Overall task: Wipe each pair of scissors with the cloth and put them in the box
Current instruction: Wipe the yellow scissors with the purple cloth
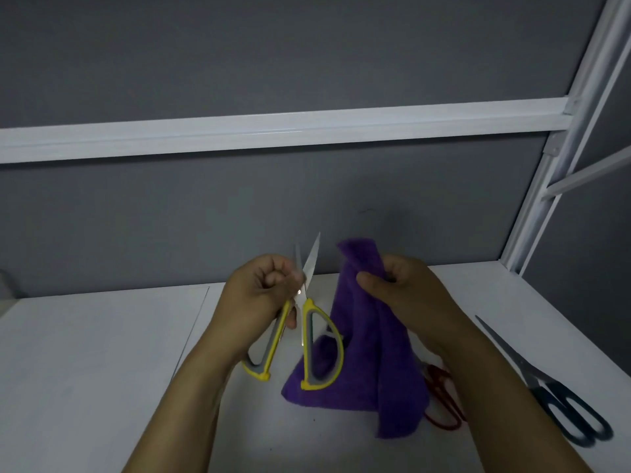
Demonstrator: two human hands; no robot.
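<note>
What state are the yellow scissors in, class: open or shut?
Open. The yellow scissors, gripped by the left hand, have blade tips slightly parted and handle loops spread wide apart.

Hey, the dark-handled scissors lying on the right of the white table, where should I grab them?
Take the dark-handled steel scissors by their two handle loops, coming from above on the near side. They lie flat and closed on the white table, loops toward you, blade tips pointing away, which keeps the grip clear of the edges.
</note>
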